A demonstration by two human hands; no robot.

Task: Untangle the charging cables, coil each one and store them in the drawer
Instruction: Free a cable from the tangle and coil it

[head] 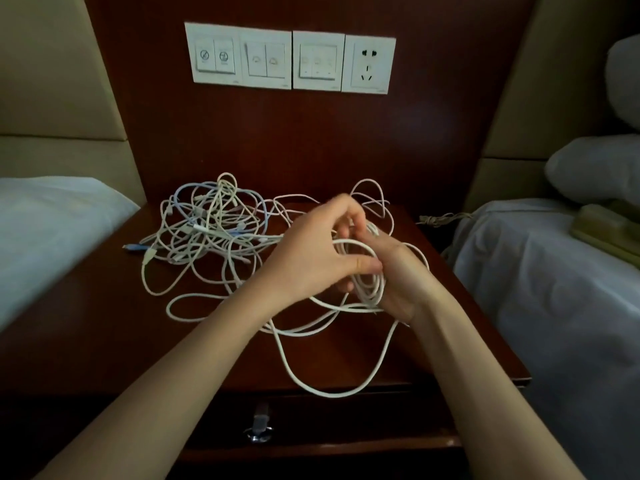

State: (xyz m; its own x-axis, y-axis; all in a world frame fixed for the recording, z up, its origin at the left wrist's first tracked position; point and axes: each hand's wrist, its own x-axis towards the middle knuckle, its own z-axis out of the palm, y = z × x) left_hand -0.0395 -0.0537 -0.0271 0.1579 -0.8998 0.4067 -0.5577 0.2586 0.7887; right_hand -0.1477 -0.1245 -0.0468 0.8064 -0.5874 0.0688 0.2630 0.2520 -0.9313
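A tangle of white and pale blue charging cables [211, 226] lies at the back left of the dark wooden nightstand [104, 323]. Over the middle of the top, my right hand [401, 282] holds a small coil of white cable [369, 271] wound around its fingers. My left hand [318, 251] pinches the same cable at the coil, thumb across the loops. A long slack loop of this white cable [332, 393] hangs over the front edge. The drawer [329, 420] below is shut, with a metal handle [259, 424].
Beds with white sheets flank the nightstand, one at the left [45, 230] and one at the right [554, 289]. A wall panel with switches and a socket [291, 58] sits on the wooden backboard. A beige telephone [602, 230] lies on the right bed.
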